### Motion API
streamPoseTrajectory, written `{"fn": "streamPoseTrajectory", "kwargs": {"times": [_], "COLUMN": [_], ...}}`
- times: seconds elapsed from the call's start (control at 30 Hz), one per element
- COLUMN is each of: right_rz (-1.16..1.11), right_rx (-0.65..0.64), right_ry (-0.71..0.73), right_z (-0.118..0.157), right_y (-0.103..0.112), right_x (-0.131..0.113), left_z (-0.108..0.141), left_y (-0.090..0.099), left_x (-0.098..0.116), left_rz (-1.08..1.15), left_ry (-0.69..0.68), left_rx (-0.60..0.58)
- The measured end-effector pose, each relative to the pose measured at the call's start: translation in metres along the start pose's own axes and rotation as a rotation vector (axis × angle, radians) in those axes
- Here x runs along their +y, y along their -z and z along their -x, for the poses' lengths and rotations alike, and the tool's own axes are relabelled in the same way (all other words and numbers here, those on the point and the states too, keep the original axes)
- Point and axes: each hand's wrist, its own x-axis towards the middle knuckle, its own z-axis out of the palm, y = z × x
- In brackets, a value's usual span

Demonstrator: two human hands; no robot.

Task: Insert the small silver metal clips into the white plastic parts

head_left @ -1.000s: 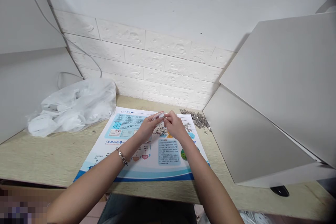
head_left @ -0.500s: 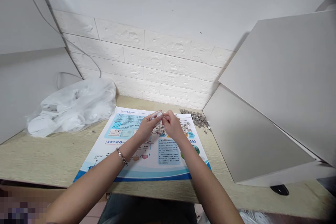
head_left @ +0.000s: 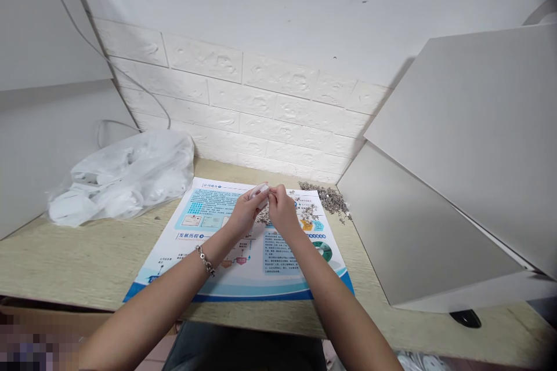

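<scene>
Above the printed sheet point(head_left: 235, 287), my left hand point(head_left: 244, 211) grips a small white piece point(head_left: 260, 190) between thumb and fingers. My right hand point(head_left: 282, 208) is closed beside it, fingertips pinched at the piece's right end; whatever they hold is too small to make out. Small silvery metal parts point(head_left: 308, 211) lie on the sheet to the right of my hands, and more show between my hands. A larger pile of such parts point(head_left: 333, 200) sits at the sheet's back right corner.
A clear plastic bag of white items point(head_left: 126, 179) lies on the table point(head_left: 56, 261) at the left. Large pale panels point(head_left: 435, 226) lean at the right, with a black object point(head_left: 465, 318) near their lower edge. A white brick-patterned wall point(head_left: 261, 93) stands behind.
The view has shifted slightly. My right hand has turned a little and its fingers are more tightly closed at the white piece; my left hand keeps its grip.
</scene>
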Motion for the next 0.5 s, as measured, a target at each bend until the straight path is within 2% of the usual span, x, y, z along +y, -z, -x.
{"fn": "streamPoseTrajectory", "kwargs": {"times": [0.33, 0.5], "right_rz": [-0.002, 0.007], "right_rx": [-0.013, 0.023], "right_ry": [-0.062, -0.078], "right_z": [0.0009, -0.0001], "right_y": [-0.0020, -0.0058], "right_x": [-0.0040, -0.0032], "left_z": [0.0009, 0.0012], "left_y": [-0.0008, -0.0006], "left_x": [0.0000, -0.0018], "left_rz": [-0.031, -0.026], "left_ry": [0.002, 0.016], "left_rx": [0.006, 0.026]}}
